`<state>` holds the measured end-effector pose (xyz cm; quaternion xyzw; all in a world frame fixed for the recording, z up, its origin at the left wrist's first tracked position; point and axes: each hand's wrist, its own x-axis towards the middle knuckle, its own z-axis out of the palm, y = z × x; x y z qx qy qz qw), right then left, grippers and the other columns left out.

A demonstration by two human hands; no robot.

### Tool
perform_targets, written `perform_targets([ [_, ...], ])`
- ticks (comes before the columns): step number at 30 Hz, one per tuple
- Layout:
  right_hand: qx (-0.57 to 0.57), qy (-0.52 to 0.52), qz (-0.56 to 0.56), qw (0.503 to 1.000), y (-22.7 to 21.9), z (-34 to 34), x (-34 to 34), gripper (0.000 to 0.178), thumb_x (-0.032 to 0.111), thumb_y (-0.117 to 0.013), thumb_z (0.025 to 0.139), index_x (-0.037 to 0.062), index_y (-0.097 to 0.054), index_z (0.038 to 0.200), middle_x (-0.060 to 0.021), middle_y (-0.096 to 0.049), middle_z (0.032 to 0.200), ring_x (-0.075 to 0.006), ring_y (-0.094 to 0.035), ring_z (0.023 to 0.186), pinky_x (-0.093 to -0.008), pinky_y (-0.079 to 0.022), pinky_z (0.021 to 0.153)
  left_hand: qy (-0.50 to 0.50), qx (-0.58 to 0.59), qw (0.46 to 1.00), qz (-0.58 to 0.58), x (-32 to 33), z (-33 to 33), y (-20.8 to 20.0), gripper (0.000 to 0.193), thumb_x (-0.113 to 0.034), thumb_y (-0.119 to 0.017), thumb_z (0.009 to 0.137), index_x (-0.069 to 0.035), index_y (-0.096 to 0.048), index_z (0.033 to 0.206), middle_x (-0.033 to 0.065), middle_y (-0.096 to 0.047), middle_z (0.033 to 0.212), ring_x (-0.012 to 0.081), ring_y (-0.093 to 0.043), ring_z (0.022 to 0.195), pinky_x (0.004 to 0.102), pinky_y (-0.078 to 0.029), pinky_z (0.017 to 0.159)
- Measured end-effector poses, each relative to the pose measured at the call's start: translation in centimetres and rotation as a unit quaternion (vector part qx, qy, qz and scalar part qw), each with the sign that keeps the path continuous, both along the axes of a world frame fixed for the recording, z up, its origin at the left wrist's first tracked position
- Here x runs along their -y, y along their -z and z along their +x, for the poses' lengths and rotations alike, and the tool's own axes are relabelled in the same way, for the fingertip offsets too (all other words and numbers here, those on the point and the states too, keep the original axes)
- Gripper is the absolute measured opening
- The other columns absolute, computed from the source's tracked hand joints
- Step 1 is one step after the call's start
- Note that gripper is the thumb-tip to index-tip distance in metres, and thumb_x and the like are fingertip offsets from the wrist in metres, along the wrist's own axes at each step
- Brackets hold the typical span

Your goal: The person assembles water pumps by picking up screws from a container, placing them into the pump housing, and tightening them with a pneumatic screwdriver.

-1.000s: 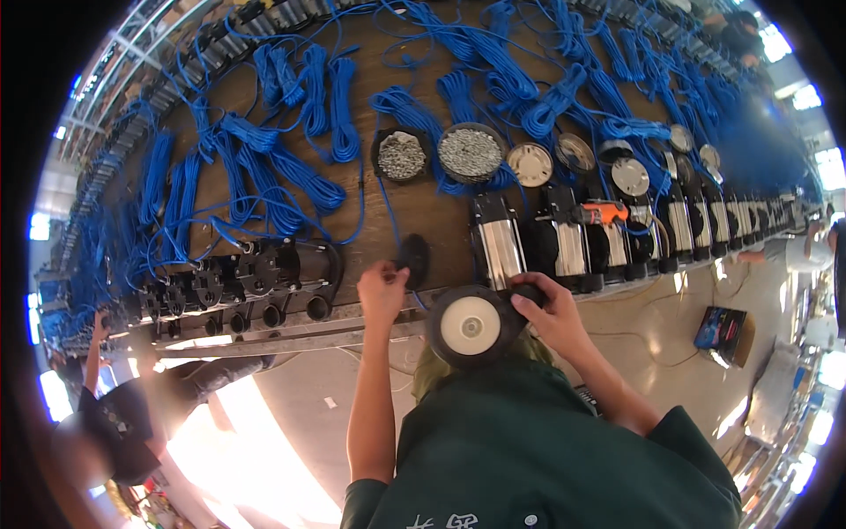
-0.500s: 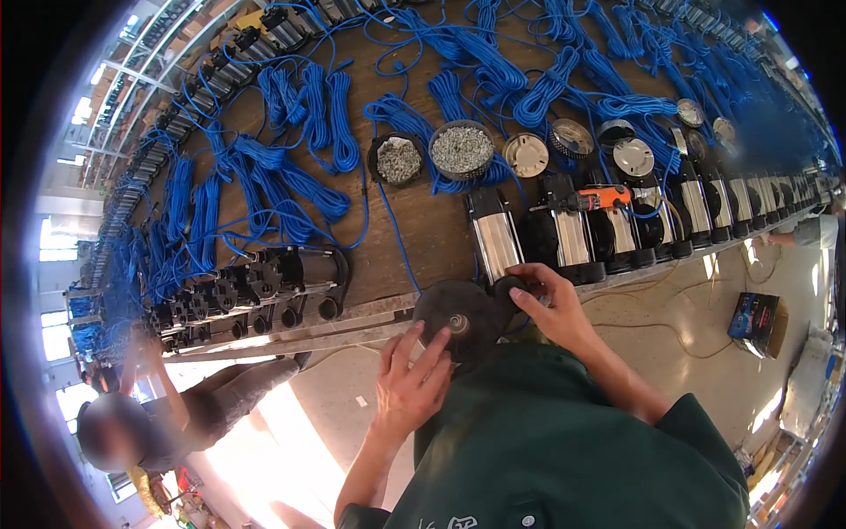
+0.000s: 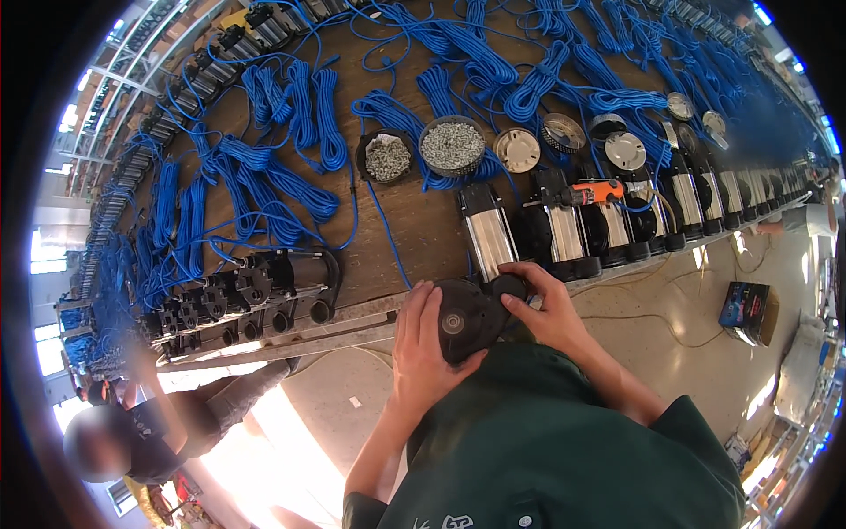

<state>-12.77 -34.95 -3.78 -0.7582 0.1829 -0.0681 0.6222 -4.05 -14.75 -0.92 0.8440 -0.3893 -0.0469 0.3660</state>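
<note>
1. Disc (image 3: 471, 328), black, sits over the near end of the pump (image 3: 489, 231), just off the table's front edge; small ring at its centre.
2. Left hand (image 3: 421, 353): fingers curl around the disc's left rim, thumb along its lower edge. Right hand (image 3: 551, 309): thumb and fingers pinch the black stub (image 3: 508, 287) beside it.
3. Stage, my judgement: disc in place; whether fastened, cannot tell. Driver (image 3: 597, 191), orange, lies unused on the neighbouring pumps (image 3: 568, 234). Silver plates (image 3: 517, 150) lie loose.
4. Table (image 3: 374, 260): brown, worn; two bowls (image 3: 388, 157) of small grey pieces, many blue cable bundles (image 3: 328, 123), black units (image 3: 295, 273) at left.
5. Room: pale sunlit floor (image 3: 634, 309), carton (image 3: 747, 313) at right, co-worker (image 3: 167, 423) lower left, racks (image 3: 132, 66) beyond.
</note>
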Motion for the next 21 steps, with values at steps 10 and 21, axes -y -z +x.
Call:
perform_targets([
  [10,0.0,0.028,0.11,0.994,1.3,0.0,-0.5,0.039,0.002,-0.067,0.083,0.0016,-0.059,0.121,-0.0078,-0.066,0.1,-0.0124,-0.06,0.091,-0.0266,-0.049,0.076,0.165,-0.092,0.982,-0.011,-1.3,4.2,0.4,0.113,-0.022,-0.088,0.056,-0.001,-0.02,0.144,0.0161,-0.045,0.14,0.0367,-0.04,0.132,0.0451,-0.034,0.108],
  [21,-0.034,0.041,0.113,0.992,0.8,0.0,-0.5,0.04,0.003,-0.068,0.083,0.0014,-0.06,0.122,-0.008,-0.066,0.105,-0.0127,-0.061,0.093,-0.0288,-0.05,0.082,0.168,-0.124,0.978,-0.024,-1.5,4.2,1.8,0.113,-0.025,-0.09,0.056,0.0,-0.022,0.143,0.0188,-0.041,0.142,0.0394,-0.037,0.134,0.0463,-0.032,0.111],
])
